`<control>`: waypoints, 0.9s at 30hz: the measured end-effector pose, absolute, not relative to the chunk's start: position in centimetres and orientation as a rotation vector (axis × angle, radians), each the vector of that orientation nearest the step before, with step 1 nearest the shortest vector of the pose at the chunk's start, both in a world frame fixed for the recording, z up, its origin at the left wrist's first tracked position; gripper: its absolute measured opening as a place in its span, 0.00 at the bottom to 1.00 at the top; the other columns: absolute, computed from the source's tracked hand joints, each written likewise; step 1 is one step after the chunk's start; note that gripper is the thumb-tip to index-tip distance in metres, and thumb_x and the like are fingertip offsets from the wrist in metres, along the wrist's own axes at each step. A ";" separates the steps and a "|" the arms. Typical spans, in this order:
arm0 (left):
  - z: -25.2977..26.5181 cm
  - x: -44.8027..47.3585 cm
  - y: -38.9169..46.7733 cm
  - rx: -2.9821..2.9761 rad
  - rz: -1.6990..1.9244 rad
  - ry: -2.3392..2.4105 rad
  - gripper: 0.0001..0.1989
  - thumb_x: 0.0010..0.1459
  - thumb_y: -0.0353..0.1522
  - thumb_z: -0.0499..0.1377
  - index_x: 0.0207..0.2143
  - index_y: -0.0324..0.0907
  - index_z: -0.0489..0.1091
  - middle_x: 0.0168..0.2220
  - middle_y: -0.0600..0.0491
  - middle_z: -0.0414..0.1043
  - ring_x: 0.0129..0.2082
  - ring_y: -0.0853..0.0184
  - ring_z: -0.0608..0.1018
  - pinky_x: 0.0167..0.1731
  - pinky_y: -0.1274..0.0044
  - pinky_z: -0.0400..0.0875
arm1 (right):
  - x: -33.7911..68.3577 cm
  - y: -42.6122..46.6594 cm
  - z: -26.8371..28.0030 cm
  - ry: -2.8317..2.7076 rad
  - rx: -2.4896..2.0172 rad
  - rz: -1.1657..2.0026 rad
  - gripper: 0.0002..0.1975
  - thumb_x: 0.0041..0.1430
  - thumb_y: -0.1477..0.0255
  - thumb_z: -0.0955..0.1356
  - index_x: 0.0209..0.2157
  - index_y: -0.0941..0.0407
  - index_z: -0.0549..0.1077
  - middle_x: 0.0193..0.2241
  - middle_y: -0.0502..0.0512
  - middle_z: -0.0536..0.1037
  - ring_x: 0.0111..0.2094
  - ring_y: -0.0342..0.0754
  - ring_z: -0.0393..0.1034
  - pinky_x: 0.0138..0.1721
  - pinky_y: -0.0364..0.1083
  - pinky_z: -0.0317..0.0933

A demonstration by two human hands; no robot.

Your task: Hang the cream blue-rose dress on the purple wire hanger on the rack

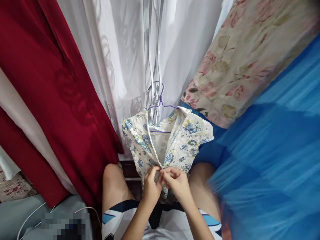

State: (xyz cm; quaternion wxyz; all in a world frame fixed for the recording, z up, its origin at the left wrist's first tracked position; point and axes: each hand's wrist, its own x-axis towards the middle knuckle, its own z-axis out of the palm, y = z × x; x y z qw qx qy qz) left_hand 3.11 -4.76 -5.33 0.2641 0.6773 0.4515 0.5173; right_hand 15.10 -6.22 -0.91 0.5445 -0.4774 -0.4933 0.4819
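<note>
A white short-sleeved garment [188, 133] with blue and yellow flowers hangs on a purple hanger [161, 102] in front of me. Its front or back opening is spread in a V, edged by a zipper [172, 141]. At the bottom of the V, my right hand [176, 183] pinches the zipper, thumb against bent fingers. Close beside it, my left hand [152, 185] is closed on the fabric at the left edge of the opening. The fingers of both hands nearly touch. Below them the garment's lower part is mostly hidden by my hands and wrists.
White curtains [125, 50] hang behind, with white straps [151, 66] reaching down to the hanger. Red cloth [75, 110] is at left, a pink-flowered cloth [225, 66] and blue fabric [270, 156] at right. A white cable [32, 213] lies lower left. My knees flank the garment.
</note>
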 end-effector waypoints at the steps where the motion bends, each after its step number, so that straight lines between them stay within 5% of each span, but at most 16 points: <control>1: -5.2 3.5 -4.7 1.833 1.384 1.219 0.04 0.63 0.30 0.54 0.39 0.43 0.68 0.37 0.48 0.75 0.39 0.62 0.78 0.41 0.73 0.71 | 15.3 -6.2 -0.9 -1.113 -1.110 1.172 0.13 0.53 0.64 0.72 0.23 0.58 0.75 0.16 0.52 0.75 0.14 0.41 0.61 0.16 0.40 0.52; 6: -4.7 4.3 -4.7 1.941 1.309 1.169 0.05 0.60 0.26 0.54 0.34 0.43 0.67 0.33 0.49 0.74 0.35 0.62 0.76 0.37 0.75 0.69 | 15.9 -4.4 0.9 -0.894 -1.023 1.264 0.15 0.50 0.64 0.73 0.18 0.59 0.73 0.13 0.51 0.72 0.11 0.37 0.56 0.12 0.38 0.45; 15: -2.9 4.1 -4.0 2.469 0.837 1.262 0.06 0.53 0.24 0.54 0.33 0.41 0.66 0.33 0.46 0.73 0.34 0.57 0.76 0.34 0.71 0.68 | 15.6 4.1 15.9 -0.989 -0.840 1.050 0.08 0.43 0.70 0.73 0.20 0.62 0.75 0.13 0.49 0.72 0.11 0.35 0.59 0.11 0.36 0.47; 20: -1.7 2.8 -3.4 2.646 0.554 1.190 0.07 0.52 0.24 0.56 0.35 0.39 0.70 0.32 0.44 0.74 0.34 0.55 0.77 0.35 0.70 0.69 | 15.4 3.9 16.9 -0.973 -0.787 1.025 0.10 0.46 0.68 0.71 0.22 0.61 0.75 0.13 0.47 0.70 0.11 0.35 0.58 0.12 0.36 0.48; 23: 2.2 1.3 -1.4 2.522 0.887 1.113 0.07 0.60 0.28 0.55 0.38 0.42 0.72 0.32 0.48 0.75 0.31 0.61 0.76 0.34 0.73 0.68 | 15.4 3.0 15.4 -0.969 -0.805 1.027 0.09 0.47 0.67 0.71 0.23 0.59 0.74 0.12 0.46 0.69 0.12 0.36 0.58 0.13 0.37 0.48; 27: 10.3 -0.3 2.8 2.338 1.556 1.052 0.18 0.66 0.33 0.53 0.58 0.45 0.65 0.35 0.50 0.72 0.35 0.63 0.75 0.39 0.73 0.68 | 15.2 2.5 14.0 -0.980 -0.835 0.978 0.09 0.48 0.68 0.71 0.21 0.58 0.72 0.11 0.47 0.70 0.11 0.37 0.58 0.13 0.38 0.46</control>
